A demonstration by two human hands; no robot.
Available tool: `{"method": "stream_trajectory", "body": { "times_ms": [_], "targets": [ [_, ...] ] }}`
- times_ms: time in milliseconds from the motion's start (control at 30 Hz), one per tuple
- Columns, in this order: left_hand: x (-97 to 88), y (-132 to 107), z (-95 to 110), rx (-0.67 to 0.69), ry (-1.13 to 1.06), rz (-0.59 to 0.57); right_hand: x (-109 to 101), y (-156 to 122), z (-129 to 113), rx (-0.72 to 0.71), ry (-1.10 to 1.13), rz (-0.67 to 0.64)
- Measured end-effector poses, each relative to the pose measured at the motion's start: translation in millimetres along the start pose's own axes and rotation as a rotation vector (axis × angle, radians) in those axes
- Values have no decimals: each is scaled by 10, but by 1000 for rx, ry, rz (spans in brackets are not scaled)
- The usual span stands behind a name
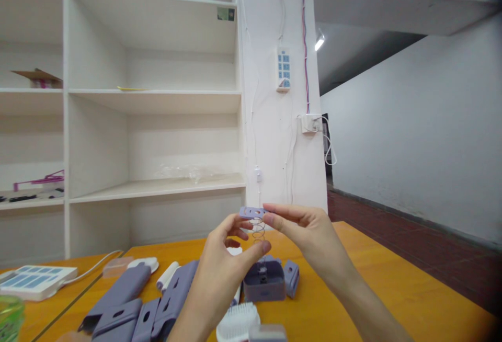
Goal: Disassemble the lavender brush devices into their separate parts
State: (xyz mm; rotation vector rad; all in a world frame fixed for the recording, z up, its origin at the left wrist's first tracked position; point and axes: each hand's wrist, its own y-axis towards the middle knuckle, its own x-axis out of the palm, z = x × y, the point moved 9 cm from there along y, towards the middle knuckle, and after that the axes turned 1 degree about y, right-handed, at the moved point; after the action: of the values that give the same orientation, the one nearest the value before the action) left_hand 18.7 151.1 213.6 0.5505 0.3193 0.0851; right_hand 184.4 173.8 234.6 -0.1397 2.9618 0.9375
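Observation:
My left hand (225, 263) and my right hand (304, 235) meet above the orange table (392, 289). Between their fingertips is a small lilac plastic plate (251, 212) with holes, and a thin wire spring (259, 231) hangs below it. The right hand's fingers pinch the plate's right end. My left thumb and fingers are closed around the spring and the plate's left end. Directly below stands a lilac box-shaped housing (264, 282).
Several lilac plastic shells (129, 300) lie on the table at the left, with a white brush head (237, 321), a white roller (168, 275) and a white power strip (35, 281). White shelving (157, 101) stands behind. A wall socket strip (283, 70) hangs on the pillar.

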Motion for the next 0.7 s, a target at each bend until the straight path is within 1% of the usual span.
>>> {"method": "stream_trajectory", "body": {
  "times_ms": [100,200,267,300,433,533,600,700],
  "targets": [
    [134,-9,-201,-90,-73,-122,-5,-3,-12,12,-3,-7],
    [343,-70,-404,-202,-173,-324,2,-8,-35,28,37,-37],
    [449,-131,-469,-252,-224,-431,13,-9,-43,44,81,-67],
    [480,-155,-472,-262,-249,-463,20,-6,-42,51,97,-83],
    [537,-235,-426,-288,-319,-548,20,16,20,57,115,-127],
    [554,-279,-419,-295,-273,-602,14,33,122,68,96,-145],
    [538,-274,-414,-295,-245,-583,0,52,192,75,77,-138],
    [475,-265,-403,-352,-237,-498,-28,109,295,79,58,-90]
  ]
}}
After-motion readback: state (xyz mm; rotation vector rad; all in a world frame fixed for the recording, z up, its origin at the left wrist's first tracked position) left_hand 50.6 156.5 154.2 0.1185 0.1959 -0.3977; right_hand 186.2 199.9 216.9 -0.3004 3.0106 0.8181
